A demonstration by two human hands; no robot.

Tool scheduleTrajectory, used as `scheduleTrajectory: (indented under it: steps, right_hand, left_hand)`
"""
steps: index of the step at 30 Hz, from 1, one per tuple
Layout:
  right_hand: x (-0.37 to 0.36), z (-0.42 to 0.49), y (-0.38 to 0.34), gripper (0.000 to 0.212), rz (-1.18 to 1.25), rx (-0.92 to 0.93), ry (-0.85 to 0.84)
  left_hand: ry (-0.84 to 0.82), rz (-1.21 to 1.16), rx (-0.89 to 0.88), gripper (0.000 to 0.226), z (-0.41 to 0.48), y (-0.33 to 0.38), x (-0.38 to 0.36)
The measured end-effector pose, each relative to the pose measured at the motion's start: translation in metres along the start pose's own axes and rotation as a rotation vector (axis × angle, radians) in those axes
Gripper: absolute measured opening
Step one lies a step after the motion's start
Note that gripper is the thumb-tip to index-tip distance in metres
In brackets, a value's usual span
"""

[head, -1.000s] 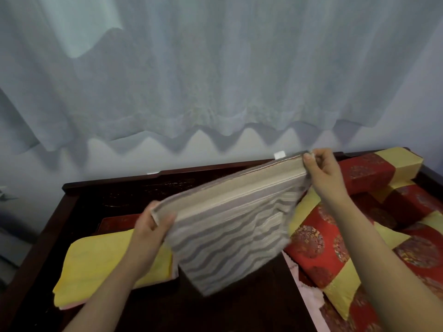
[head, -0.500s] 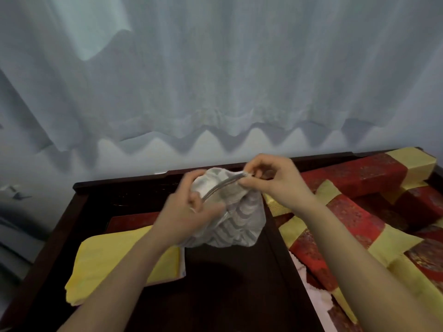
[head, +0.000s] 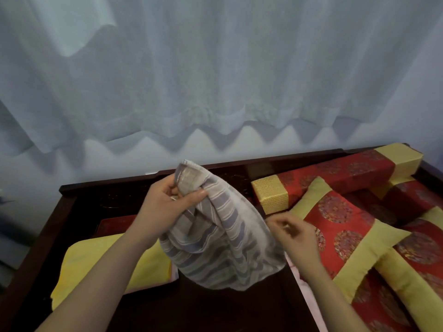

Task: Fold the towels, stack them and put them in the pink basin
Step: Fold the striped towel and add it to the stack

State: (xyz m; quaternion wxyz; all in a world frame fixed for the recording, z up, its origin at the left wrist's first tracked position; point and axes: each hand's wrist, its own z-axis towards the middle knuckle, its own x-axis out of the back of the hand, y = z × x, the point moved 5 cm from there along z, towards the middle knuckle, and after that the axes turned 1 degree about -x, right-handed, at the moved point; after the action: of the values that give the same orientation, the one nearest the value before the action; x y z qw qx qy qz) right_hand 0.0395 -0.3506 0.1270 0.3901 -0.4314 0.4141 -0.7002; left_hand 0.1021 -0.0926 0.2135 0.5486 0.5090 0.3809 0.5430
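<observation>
One pale curtain [head: 215, 68] fills the upper half of my view, hanging in soft folds against the wall. Below it runs a dark wooden bench [head: 203, 312] with a raised back rail. On its right side lie red and yellow cushions: a long bolster [head: 335, 171] along the rail and a square cushion [head: 347, 236] in front of it, resting tilted. On the left of the bench a yellow towel [head: 103, 267] lies folded flat.

Between those two I hold a grey striped towel [head: 223, 248] up in the air above the bare wood. It hangs bunched and doubled over, its lower end close to the bench, and its left edge overlaps the yellow towel in my view.

My left hand [head: 165, 207] pinches the top of the striped towel, thumb pressed against curled fingers with the hemmed corner sticking up above them. My right hand [head: 294, 236] is just beside the towel's right edge, fingers loosely bent. It is blurred, so I cannot tell whether it has hold of the cloth.
</observation>
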Motion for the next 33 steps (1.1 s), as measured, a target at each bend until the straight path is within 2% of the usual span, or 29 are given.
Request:
scheduleTrajectory:
  steps: [3,5,7,9,10,11,13,15,16,19,21,23,26,27,28,30,31,33]
  right_hand:
    - [-0.004,-0.026,-0.023,0.015,-0.106,0.280,0.117]
    - [-0.013,-0.031,-0.034,0.017,-0.156,0.384,0.112]
    - [-0.036,-0.025,-0.026,0.021,-0.231,0.333,-0.113]
    - [-0.064,-0.018,0.000,0.029,-0.468,0.204,-0.390]
    - [-0.074,-0.014,0.013,0.030,-0.609,0.167,-0.473]
    - [-0.082,-0.009,0.023,0.032,-0.742,0.139,-0.527]
    - [-0.095,-0.002,0.035,0.044,-0.989,0.115,-0.624]
    - [-0.108,0.001,0.041,0.055,-1.175,0.108,-0.713]
    - [-0.112,0.002,0.041,0.055,-1.241,0.102,-0.735]
    - [-0.114,0.006,0.039,0.035,-1.308,0.121,-0.727]
    - [-0.107,0.014,0.046,0.023,-1.189,0.164,-0.680]
    - [-0.086,0.019,0.055,0.007,-0.794,0.125,-0.582]
    - [-0.041,0.017,0.070,0.019,-0.080,-0.182,-0.308]
    - [-0.032,0.013,0.078,0.017,0.037,-0.274,-0.272]
    - [-0.028,0.010,0.085,0.016,0.053,-0.329,-0.278]
    - [-0.028,0.009,0.093,0.025,-0.078,-0.363,-0.340]
    - [-0.031,0.011,0.090,0.032,-0.145,-0.347,-0.374]
    - [-0.035,0.023,0.069,0.034,-0.156,-0.298,-0.328]
  left_hand:
    - [-0.004,0.025,-0.014,0.019,-0.001,0.008,0.003]
    - [-0.002,0.048,-0.024,0.018,-0.001,0.011,0.006]
    - [0.005,0.078,-0.043,0.015,0.000,0.015,0.011]
    - [0.011,0.107,-0.056,0.014,0.001,0.020,0.013]
    - [0.011,0.116,-0.064,0.011,0.003,0.021,0.015]
    - [0.010,0.138,-0.066,0.008,0.003,0.023,0.017]
    - [-0.010,0.265,-0.087,0.031,0.005,0.021,0.022]
    - [-0.012,0.387,-0.085,0.042,0.005,0.013,0.029]
    - [0.002,0.411,-0.078,0.043,0.006,0.009,0.034]
    - [0.081,0.454,-0.025,0.047,0.006,-0.003,0.050]
    - [0.126,0.468,0.010,0.055,0.007,-0.008,0.062]
    - [0.202,0.456,0.039,0.061,0.008,-0.011,0.079]
    - [0.327,0.384,0.072,0.065,0.009,-0.016,0.109]
    - [0.313,0.388,0.068,0.063,0.009,-0.019,0.113]
    - [0.270,0.414,0.059,0.061,0.009,-0.021,0.112]
    - [0.184,0.468,0.022,0.055,0.008,-0.025,0.099]
    - [0.159,0.474,0.006,0.054,0.008,-0.027,0.091]
    - [0.119,0.497,-0.034,0.056,0.008,-0.026,0.072]
